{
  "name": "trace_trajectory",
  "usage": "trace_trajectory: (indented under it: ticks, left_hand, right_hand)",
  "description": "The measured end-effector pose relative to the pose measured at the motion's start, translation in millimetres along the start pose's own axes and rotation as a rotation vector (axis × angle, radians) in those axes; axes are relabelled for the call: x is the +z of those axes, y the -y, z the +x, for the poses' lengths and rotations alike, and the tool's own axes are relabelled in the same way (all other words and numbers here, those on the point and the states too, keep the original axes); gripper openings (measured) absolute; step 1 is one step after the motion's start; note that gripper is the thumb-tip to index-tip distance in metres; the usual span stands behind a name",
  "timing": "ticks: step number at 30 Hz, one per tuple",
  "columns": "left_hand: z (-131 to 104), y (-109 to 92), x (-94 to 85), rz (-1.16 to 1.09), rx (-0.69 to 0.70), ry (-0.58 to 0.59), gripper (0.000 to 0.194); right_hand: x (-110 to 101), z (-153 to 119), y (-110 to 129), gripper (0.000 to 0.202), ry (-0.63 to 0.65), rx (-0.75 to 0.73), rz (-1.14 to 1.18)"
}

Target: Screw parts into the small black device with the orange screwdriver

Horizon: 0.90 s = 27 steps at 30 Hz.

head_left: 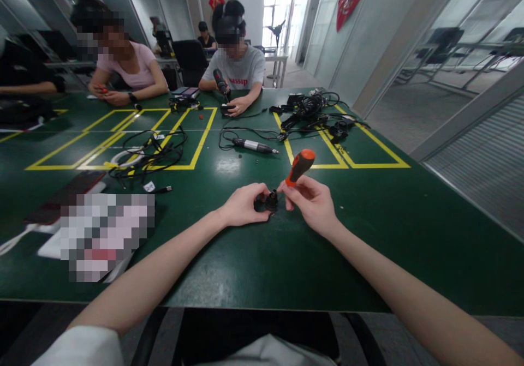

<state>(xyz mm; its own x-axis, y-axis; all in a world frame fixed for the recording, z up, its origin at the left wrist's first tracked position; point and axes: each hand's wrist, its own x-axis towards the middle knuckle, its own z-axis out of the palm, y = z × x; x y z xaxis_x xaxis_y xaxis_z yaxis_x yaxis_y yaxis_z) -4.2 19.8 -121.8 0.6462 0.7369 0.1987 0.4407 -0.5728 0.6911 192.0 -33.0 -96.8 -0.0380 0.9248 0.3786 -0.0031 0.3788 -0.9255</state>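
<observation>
Clasping small black part (271, 202) on green table (245, 268) between left fingers (258, 187); holding orange-and-black screwdriver (302, 165), tilted, in right fingers (293, 195), just beside black part.

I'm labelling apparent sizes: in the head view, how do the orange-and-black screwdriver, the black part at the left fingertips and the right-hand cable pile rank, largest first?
1. Cable pile
2. Orange-and-black screwdriver
3. Black part, partly hidden by the left hand

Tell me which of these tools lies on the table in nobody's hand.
The silver cylindrical tool, lying on its side. The orange-ended screwdriver is in the right hand, and a co-worker opposite holds the dark tool.
</observation>
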Motion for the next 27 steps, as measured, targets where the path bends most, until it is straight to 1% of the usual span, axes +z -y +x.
trace_trajectory:
  ticks: [3,7,10,13,19,27]
  left_hand:
    - [0,1,0.4,0.028,0.001,-0.006,0.026]
    - [0,1,0.8,0.077,0.017,-0.013,0.026]
    - [0,0,0.9,0.114,0.034,-0.021,0.025]
    - [1,-1,0.9,0.138,0.034,-0.025,0.024]
    - [1,1,0.9,0.097,0.046,-0.025,0.025]
    - [3,4,0.1,0.007,0.038,-0.010,0.030]
  right_hand:
    - [-2,1,-1,0.044,0.002,0.007,-0.013]
    - [-2,1,-4,0.042,0.038,0.014,0.051]
    - [-1,0,-5,0.039,0.026,-0.002,0.084]
    - [-1,1,-5,0.038,0.009,-0.013,0.060]
    - [-3,2,-8,0.040,-0.010,-0.006,0.026]
    - [-1,3,-12,0.038,0.001,-0.016,0.124]
